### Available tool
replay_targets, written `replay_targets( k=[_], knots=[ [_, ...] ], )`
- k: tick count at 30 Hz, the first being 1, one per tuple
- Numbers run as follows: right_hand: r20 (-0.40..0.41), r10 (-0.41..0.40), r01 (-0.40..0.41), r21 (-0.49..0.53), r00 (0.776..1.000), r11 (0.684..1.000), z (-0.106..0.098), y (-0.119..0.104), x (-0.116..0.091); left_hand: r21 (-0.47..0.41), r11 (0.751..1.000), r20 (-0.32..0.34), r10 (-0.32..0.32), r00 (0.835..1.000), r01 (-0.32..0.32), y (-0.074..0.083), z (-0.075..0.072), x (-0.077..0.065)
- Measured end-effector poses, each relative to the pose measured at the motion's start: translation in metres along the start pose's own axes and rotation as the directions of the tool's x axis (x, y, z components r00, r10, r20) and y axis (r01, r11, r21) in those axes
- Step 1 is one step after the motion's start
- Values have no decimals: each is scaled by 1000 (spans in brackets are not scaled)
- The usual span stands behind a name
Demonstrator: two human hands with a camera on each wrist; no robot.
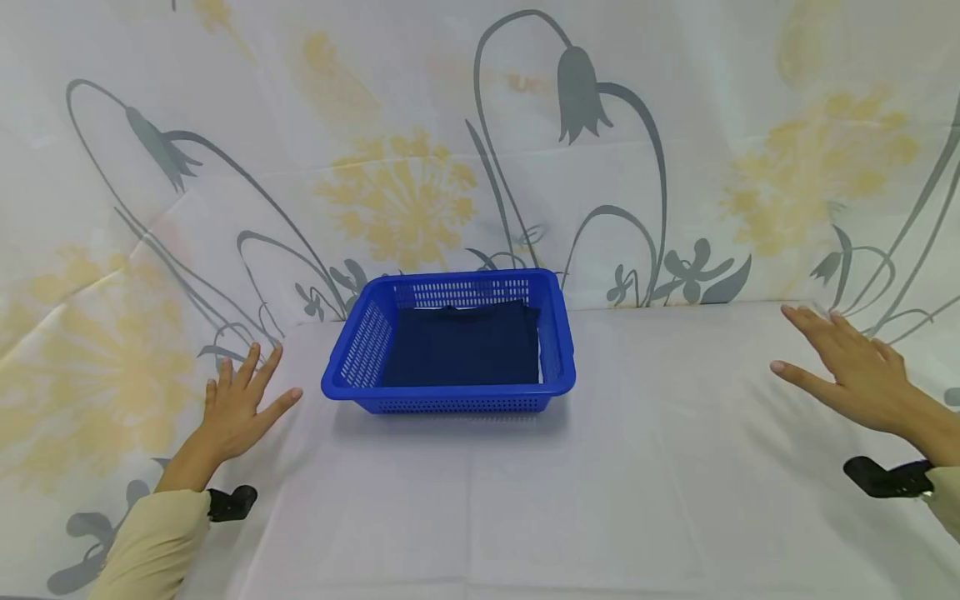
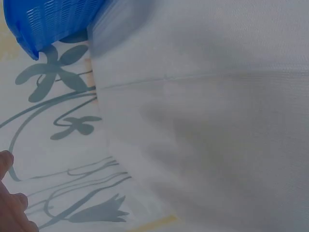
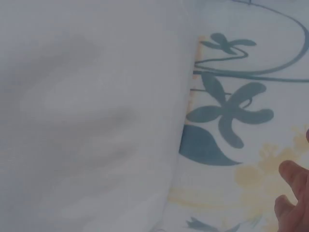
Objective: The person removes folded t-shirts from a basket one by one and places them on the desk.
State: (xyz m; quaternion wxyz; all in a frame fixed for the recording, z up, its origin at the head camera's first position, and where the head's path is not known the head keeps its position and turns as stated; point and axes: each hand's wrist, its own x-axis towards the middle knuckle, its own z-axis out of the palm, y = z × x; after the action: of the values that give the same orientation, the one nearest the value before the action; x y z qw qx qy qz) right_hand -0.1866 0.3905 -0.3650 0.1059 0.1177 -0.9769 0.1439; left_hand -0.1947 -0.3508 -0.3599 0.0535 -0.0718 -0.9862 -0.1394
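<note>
A blue plastic basket (image 1: 448, 400) with slotted walls stands at the back of the white table, left of centre. Inside it lies a folded dark navy cloth (image 1: 461, 346). My left hand (image 1: 238, 414), fingers spread and holding nothing, hovers left of the basket by the table's left edge. Far to the right, my right hand (image 1: 855, 375) is held over the table with its fingers extended and nothing in them. In the left wrist view a corner of the basket (image 2: 53, 21) shows at the top, with some fingertips (image 2: 6, 162) at the lower left. The right wrist view catches fingertips (image 3: 289, 171) at its right edge.
A white cloth covers the table (image 1: 585, 500). Behind it and along the left side hangs a curtain (image 1: 420, 75) printed with grey and yellow flowers. Each wrist wears a black strap device, the left (image 1: 232, 503) and the right (image 1: 885, 477).
</note>
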Motion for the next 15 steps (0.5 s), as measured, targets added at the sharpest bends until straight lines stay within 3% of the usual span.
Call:
replay_targets(
  k=[4,8,15],
  knots=[
    [-21,-13,13,25,1000,1000,-3,-6,3,-28,1000,-33,13,999,-14,2,-2,1],
    [-50,-14,17,56,999,998,-6,-12,5,-112,993,-68,36,997,-44,3,-4,2],
    [-65,-5,21,242,998,970,-14,-25,7,-218,974,-133,37,990,-66,11,-11,6]
  ],
)
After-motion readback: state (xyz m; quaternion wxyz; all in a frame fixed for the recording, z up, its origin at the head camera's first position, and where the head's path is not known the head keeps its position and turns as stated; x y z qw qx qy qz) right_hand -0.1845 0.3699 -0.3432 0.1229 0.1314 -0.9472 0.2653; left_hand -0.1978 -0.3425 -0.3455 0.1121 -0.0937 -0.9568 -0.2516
